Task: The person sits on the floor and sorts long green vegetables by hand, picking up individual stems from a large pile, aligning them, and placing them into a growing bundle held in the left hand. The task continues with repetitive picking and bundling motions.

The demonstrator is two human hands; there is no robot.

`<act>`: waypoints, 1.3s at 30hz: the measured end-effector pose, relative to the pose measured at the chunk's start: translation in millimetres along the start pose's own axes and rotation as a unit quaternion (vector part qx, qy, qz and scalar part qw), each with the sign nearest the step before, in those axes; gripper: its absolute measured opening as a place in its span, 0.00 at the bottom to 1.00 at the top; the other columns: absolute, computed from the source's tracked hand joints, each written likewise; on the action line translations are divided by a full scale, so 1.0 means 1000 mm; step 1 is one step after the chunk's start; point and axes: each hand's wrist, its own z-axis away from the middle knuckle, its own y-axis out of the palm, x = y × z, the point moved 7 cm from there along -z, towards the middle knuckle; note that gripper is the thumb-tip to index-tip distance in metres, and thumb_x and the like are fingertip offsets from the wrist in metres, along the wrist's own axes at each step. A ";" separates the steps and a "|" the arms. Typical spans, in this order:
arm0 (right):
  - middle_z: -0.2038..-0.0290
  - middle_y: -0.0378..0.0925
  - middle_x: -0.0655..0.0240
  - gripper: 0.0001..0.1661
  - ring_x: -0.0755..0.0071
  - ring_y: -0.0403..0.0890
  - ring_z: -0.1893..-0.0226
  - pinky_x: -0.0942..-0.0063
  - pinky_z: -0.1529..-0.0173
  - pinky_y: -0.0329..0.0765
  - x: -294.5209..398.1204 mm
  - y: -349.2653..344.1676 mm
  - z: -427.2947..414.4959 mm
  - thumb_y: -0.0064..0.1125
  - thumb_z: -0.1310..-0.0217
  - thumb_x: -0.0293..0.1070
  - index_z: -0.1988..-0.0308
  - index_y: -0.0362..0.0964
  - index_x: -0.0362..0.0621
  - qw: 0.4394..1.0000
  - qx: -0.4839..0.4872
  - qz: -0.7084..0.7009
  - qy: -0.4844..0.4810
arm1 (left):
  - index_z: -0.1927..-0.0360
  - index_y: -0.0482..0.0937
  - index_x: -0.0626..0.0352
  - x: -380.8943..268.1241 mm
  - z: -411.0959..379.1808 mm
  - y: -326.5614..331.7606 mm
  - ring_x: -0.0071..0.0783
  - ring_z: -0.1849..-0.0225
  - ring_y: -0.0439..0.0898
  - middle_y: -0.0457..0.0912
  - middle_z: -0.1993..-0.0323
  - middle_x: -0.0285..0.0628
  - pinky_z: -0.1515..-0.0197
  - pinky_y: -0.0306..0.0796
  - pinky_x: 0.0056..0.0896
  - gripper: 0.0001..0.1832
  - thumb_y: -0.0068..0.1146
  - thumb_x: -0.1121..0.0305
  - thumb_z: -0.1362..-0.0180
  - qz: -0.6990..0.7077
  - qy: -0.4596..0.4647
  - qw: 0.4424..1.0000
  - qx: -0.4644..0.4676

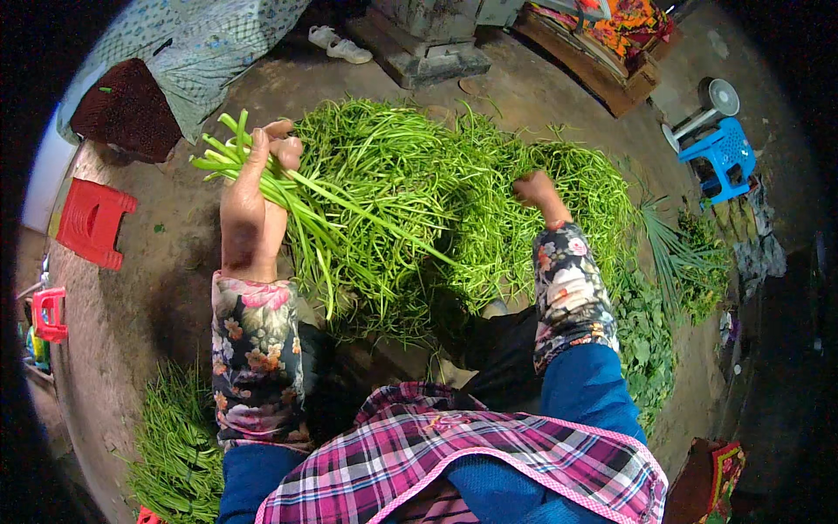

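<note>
A small bunch of long green stalks [288, 190] with pale ends lies in my left hand [252, 196], gripped between thumb and fingers at the upper left. Its tips trail down to the right, over a large loose pile of similar green stalks [386, 177] on the ground before me. My right hand [538, 191] is at the right part of the pile, its fingers bent down among the stalks. Whether those fingers hold any stalk cannot be made out. Floral sleeve covers and a plaid apron [458, 452] show below.
Green stalks [180, 452] are heaped at the lower left, and leafy greens [645, 340] lie on the right. Red plastic stools [95, 223] stand left, a blue stool [723, 157] right. A stone pillar base [425, 62] and white shoes [340, 46] are beyond the pile.
</note>
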 end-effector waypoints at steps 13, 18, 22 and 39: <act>0.64 0.82 0.42 0.14 0.45 0.84 0.59 0.57 0.52 0.80 -0.001 0.126 0.002 0.59 0.48 0.34 0.67 0.81 0.33 0.982 -0.038 0.187 -0.004 | 0.55 0.73 0.64 0.010 0.005 0.026 0.13 0.79 0.55 0.53 0.83 0.21 0.65 0.58 0.23 0.14 0.47 0.61 0.29 -0.076 -0.066 0.994 0.035; 0.59 0.82 0.46 0.15 0.42 0.83 0.57 0.55 0.50 0.79 -0.007 0.071 0.002 0.55 0.44 0.35 0.63 0.82 0.38 0.970 -0.075 0.233 0.006 | 0.55 0.73 0.66 0.012 0.004 0.027 0.13 0.79 0.56 0.53 0.83 0.21 0.65 0.59 0.22 0.15 0.47 0.61 0.29 -0.072 -0.065 0.994 0.041; 0.59 0.82 0.47 0.15 0.45 0.84 0.57 0.55 0.52 0.80 0.046 0.015 0.018 0.54 0.45 0.34 0.63 0.82 0.38 0.950 -0.013 0.312 -0.024 | 0.58 0.76 0.67 0.009 0.005 0.023 0.14 0.79 0.59 0.58 0.83 0.22 0.64 0.63 0.26 0.15 0.51 0.62 0.31 -0.102 -0.064 0.992 0.033; 0.74 0.78 0.69 0.10 0.79 0.76 0.73 0.76 0.68 0.74 0.273 -0.101 0.235 0.59 0.36 0.32 0.61 0.77 0.34 0.910 0.051 -0.118 -0.394 | 0.53 0.81 0.59 0.056 0.017 0.069 0.21 0.56 0.80 0.84 0.54 0.38 0.66 0.68 0.22 0.15 0.56 0.60 0.34 -0.163 -0.126 0.967 0.151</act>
